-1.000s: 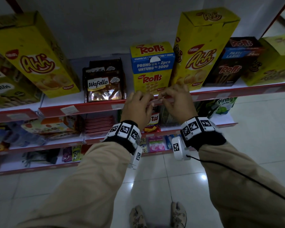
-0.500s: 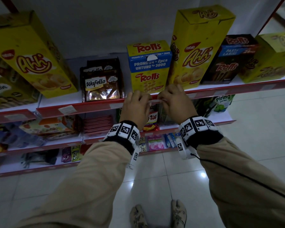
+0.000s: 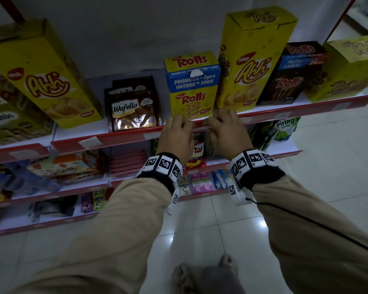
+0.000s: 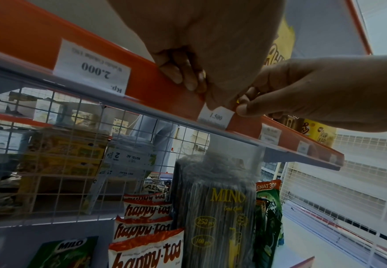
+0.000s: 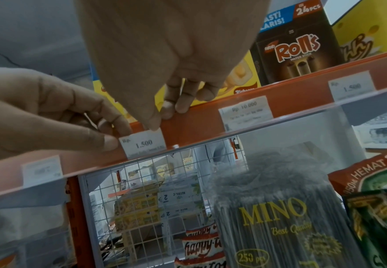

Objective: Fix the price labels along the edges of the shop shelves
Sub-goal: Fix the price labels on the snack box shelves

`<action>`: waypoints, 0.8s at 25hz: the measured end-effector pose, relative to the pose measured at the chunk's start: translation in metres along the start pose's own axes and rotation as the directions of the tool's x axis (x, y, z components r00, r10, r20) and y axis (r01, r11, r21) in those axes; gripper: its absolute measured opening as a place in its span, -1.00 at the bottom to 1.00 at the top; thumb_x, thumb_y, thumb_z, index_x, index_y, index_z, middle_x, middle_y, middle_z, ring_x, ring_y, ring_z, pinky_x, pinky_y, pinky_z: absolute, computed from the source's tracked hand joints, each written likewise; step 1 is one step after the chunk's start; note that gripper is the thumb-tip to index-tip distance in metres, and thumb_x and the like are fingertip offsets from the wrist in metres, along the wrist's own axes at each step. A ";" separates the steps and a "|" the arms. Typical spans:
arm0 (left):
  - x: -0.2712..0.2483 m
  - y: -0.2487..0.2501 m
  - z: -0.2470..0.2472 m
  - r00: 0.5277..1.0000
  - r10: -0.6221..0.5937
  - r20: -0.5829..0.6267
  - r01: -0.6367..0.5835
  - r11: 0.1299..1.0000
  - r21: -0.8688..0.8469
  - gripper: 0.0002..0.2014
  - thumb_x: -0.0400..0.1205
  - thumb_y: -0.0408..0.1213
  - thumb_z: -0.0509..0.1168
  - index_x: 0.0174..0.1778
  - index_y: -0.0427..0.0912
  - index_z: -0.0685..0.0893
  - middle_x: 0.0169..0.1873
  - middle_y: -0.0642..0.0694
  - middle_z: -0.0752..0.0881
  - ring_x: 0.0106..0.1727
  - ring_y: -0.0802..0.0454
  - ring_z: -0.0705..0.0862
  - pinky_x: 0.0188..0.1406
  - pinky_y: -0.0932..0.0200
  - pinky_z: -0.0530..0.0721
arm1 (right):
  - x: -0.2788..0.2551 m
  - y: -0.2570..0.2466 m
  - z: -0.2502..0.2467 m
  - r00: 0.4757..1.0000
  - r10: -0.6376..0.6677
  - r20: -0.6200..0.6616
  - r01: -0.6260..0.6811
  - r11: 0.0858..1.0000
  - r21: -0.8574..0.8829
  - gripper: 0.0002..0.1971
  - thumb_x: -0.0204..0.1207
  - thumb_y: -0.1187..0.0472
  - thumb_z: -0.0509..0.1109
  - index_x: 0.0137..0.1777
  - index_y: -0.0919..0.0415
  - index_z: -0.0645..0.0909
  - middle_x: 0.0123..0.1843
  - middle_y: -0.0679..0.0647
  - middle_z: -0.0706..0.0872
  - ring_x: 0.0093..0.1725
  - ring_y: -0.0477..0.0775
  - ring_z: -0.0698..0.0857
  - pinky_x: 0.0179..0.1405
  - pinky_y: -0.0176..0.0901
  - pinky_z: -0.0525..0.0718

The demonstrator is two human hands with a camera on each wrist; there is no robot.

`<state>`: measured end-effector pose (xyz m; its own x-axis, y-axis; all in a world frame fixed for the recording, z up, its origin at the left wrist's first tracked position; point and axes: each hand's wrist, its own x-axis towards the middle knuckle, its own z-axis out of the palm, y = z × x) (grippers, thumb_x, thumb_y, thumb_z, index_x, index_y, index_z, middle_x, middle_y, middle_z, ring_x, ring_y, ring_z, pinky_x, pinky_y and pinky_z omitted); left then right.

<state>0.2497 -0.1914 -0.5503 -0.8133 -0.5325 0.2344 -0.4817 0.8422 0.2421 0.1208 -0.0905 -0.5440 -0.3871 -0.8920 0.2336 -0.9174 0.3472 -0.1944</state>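
A small white price label (image 5: 144, 143) reading 1.500 sits in the clear strip on the red shelf edge (image 3: 119, 137), below the yellow Rolls box (image 3: 191, 85). My left hand (image 3: 189, 124) has its fingers curled over the top of the edge, and its thumb (image 5: 105, 143) is on the label's left end. My right hand (image 3: 210, 124) does the same from the other side, with its thumb (image 5: 151, 121) on the label's top right corner. In the left wrist view the label (image 4: 215, 117) shows between both thumbs. In the head view the hands hide the label.
More labels sit in the same strip: a 2.000 label (image 4: 91, 68) to the left and a 10.000 label (image 5: 245, 110) to the right. A tall Ahh box (image 3: 249, 60) and Wafello packs (image 3: 132, 109) stand on the shelf. Happy Tos bags (image 4: 144, 226) and a Mino straw pack (image 5: 275, 217) stand below.
Both hands have moved slightly up and in against the shelf edge, bringing the label they held between them onto the strip. The view has shifted a little.
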 end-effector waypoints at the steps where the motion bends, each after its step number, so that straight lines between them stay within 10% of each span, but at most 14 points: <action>1: 0.000 0.000 0.000 1.000 0.006 0.006 -0.006 1.000 0.005 -0.75 0.59 -0.31 0.27 0.17 -0.26 0.63 0.11 -0.24 0.54 0.13 -0.22 0.48 0.16 -0.09 0.52 | -0.001 -0.001 0.000 1.000 0.004 0.002 -0.004 1.000 -0.003 -0.72 0.52 0.25 0.30 0.22 0.19 0.63 0.17 0.25 0.59 0.16 0.32 0.49 0.03 0.13 0.49; 20: -0.014 -0.021 -0.020 0.991 0.081 -0.109 -0.079 0.996 0.028 -0.80 0.50 -0.42 0.33 0.03 -0.28 0.70 -0.04 -0.22 0.67 0.04 -0.28 0.57 -0.04 -0.08 0.58 | 0.002 -0.022 0.007 1.000 0.018 0.016 -0.019 0.995 0.102 -0.61 0.42 0.22 0.34 0.27 0.07 0.60 0.27 0.19 0.52 0.26 0.31 0.42 0.14 0.15 0.47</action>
<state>0.2779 -0.2037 -0.5395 -0.8093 -0.4682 0.3546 -0.4252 0.8836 0.1962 0.1408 -0.1019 -0.5454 -0.4017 -0.8903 0.2145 -0.8956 0.3330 -0.2950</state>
